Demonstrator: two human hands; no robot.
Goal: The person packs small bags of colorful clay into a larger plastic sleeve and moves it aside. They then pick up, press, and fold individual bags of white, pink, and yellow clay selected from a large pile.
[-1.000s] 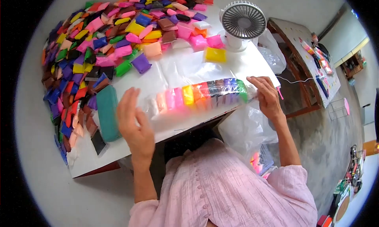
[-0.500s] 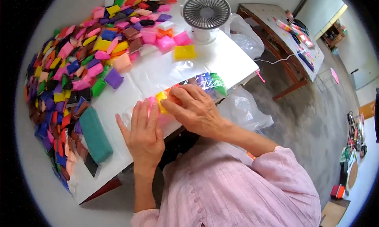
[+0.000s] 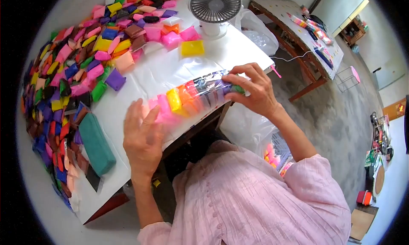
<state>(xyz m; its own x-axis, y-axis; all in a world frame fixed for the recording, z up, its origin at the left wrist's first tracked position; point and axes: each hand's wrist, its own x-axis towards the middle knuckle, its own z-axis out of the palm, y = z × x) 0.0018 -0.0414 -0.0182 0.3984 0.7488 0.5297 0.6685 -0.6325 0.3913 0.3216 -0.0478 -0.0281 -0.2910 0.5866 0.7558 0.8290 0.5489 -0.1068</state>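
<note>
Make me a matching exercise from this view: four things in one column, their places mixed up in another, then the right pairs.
1. Right hand
2. Teal case
3. Desk fan
4. Left hand

A. Just beyond a lone yellow packet
B. At the green end of the clear-wrapped packet row
C. By that row's pink end
D. Between the loose packet heap and the left hand

Pairs: 1-B, 2-D, 3-A, 4-C
</note>
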